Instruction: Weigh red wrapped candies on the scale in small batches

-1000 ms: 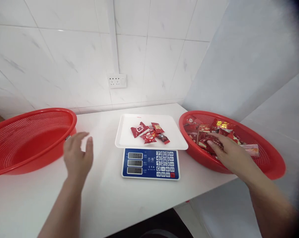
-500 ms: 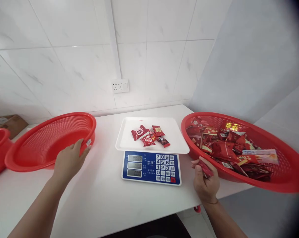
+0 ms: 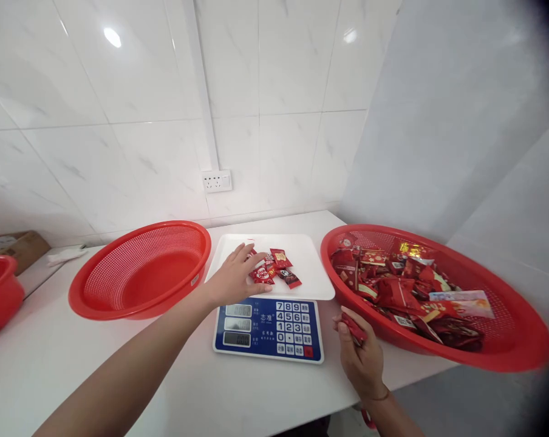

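Observation:
My left hand [image 3: 233, 276] reaches over the white weighing tray [image 3: 304, 246], fingers spread, at the left side of several small red snack packets [image 3: 281, 258]; its fingers hide part of the pile. The tray sits on a blue-and-white digital scale [image 3: 268, 334]. My right hand [image 3: 363, 358] is closed around a red snack packet [image 3: 354, 328], just right of the scale's keypad and in front of the right basket; whether more than one packet is in it I cannot tell. The right red basket [image 3: 525, 328] holds many red packets [image 3: 402, 294].
An oval red basket [image 3: 140, 303] without packets in it stands left of the scale. Farther left are another red container [image 3: 1, 297] and a cardboard box [image 3: 26, 249]. A tiled wall with a socket [image 3: 217, 181] rises behind the white table [image 3: 201, 388].
My left hand has let go of the left basket's rim and moved right, over the tray. That basket now sits closer to the scale. My right hand still grips its packet.

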Available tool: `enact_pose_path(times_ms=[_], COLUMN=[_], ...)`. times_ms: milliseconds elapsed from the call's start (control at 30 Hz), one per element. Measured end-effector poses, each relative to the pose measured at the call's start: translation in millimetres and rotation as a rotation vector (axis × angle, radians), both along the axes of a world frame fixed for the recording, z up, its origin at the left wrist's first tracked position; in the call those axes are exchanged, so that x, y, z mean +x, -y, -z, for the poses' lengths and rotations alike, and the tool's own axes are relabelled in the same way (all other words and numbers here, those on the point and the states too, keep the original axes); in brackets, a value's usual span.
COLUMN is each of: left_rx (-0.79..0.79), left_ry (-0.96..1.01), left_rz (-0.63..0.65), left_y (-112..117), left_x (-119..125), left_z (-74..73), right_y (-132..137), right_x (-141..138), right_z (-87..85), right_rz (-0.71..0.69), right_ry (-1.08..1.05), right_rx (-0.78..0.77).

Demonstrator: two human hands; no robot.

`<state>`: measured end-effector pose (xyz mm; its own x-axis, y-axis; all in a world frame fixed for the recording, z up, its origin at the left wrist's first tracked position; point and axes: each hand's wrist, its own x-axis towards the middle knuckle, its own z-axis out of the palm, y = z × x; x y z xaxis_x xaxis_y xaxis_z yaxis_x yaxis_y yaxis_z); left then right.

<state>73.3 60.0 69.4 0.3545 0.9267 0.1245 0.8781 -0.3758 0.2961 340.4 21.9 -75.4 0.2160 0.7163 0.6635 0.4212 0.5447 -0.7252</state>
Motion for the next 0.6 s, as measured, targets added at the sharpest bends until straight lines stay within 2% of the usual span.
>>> enact_pose_path(times_ms=[100,200,333,400,500,600], left_rx=[-0.046,-0.019,0.047,0.092,0.195,0.289], left_ry=[-0.034,-0.037,-0.021,-0.012,-0.003,-0.016], left_rz=[0.036,0.024,0.027,0.01,-0.109,-0.334], left_y=[-21,-32,-31,-27,-19,-11], left_x=[9,6,4,2,-15,-52], left_z=[1.1,5.2,8.7,5.7,-9.3,-30.8], right_y=[0,0,0,0,0,0], right_x=[1,1,0,0,1,1], right_z=[2.1,3.4,1.3,0.3,-0.1,-0.2], right_rz=[0.004,-0.003,-0.012,-0.008,-0.005,-0.014], right_ry=[-0.01,-0.035,-0.045,-0.035,-0.035,-0.047], right_rx=[-0.025,-0.043,-0.061,-0.07,-0.085,-0.1])
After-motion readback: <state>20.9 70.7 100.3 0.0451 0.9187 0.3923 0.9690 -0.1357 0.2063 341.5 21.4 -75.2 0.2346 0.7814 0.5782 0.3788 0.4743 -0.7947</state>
